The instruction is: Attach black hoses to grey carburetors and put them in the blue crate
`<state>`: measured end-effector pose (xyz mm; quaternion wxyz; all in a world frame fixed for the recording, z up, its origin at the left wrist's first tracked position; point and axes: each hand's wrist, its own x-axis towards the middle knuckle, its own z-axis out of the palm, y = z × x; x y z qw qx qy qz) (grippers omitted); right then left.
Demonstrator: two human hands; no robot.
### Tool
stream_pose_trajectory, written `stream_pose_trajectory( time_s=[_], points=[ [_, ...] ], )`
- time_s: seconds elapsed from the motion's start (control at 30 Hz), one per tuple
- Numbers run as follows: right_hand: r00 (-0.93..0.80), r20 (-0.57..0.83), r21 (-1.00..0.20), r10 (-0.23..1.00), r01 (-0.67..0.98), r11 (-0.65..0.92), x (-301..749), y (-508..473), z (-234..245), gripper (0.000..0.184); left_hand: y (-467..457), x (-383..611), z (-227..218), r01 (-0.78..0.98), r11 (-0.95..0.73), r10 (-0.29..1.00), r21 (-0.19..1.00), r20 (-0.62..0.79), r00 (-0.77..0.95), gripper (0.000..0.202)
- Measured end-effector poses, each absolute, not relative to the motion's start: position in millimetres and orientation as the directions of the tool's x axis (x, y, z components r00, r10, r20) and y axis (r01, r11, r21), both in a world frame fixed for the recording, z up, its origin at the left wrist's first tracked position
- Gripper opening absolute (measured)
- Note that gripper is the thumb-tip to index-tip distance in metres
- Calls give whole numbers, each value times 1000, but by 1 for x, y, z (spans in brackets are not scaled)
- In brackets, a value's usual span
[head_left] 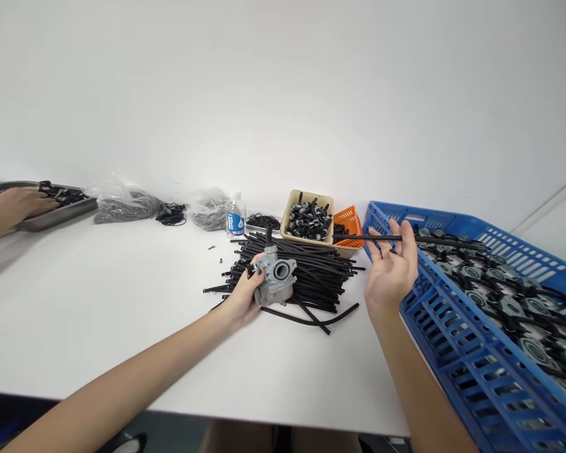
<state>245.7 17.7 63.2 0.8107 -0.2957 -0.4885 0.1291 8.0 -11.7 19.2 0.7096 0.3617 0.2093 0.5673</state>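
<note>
Grey carburetor [270, 288]: one, left hand [245, 292]; hose [378, 238]: one, right hand [390, 272].

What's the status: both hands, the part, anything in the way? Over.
Left hand gripping grey carburetor. Right hand holding a black tube between its fingers. Tube pile partly hidden behind carburetor; blue crate close by right hand.

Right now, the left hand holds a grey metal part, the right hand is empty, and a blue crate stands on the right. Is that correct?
Not quite: the right hand is not empty. The head view shows it holding a thin black tube. The rest stands: the left hand holds a grey metal part, and a blue crate stands on the right.
</note>
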Motion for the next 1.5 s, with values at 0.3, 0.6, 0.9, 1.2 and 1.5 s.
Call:
stream_pose_trajectory(
  time_s=[0.3, 0.6, 0.9, 1.2, 1.5],
  points=[
    [393, 567, -753, 724, -109, 649, 218, 9, 53, 31, 0, -2, 21, -629, -89, 985, 772, 162, 59, 75],
    [165, 463, -824, 871, -282, 492, 199, 3, 37, 28, 2, -3, 22, -573, -233, 972, 786, 175, -156, 62],
    [78, 447, -862, 891, -229, 453, 193, 1, 36, 28, 2, -4, 21, -538, -273, 960, 797, 192, -203, 62],
    [-141, 433, -899, 890, -131, 417, 160, -2, 12, 25, 0, -2, 20, -495, -295, 953, 817, 217, -210, 60],
    [-293, 345, -922, 892, -286, 262, 152, -13, 16, 38, 0, -2, 15, -510, -299, 950, 806, 203, -236, 58]
  ],
)
